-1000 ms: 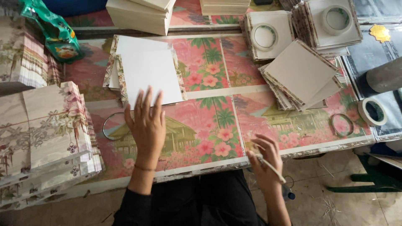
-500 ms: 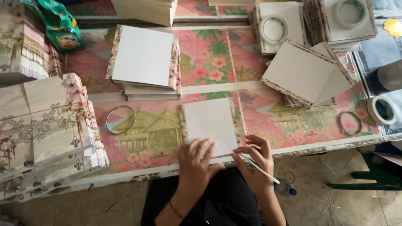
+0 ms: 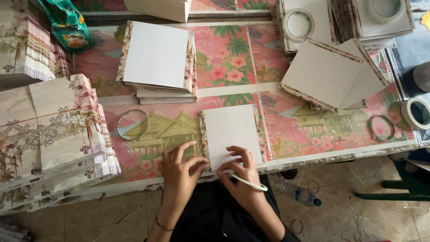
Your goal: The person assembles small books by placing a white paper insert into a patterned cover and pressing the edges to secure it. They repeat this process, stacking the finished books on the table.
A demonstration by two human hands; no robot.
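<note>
Both hands pinch the near edge of a white card (image 3: 233, 134), steadying it flat on the counter (image 3: 313, 148): left hand (image 3: 179, 172), right hand (image 3: 239, 175), which also grips a thin white stick (image 3: 251, 183). Beyond the card lies a card stack (image 3: 156, 58).

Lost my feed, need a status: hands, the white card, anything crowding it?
Left hand and right hand both on white card's near edge; right also holds thin white stick. Card flat on table. Nothing crowding it.
</note>
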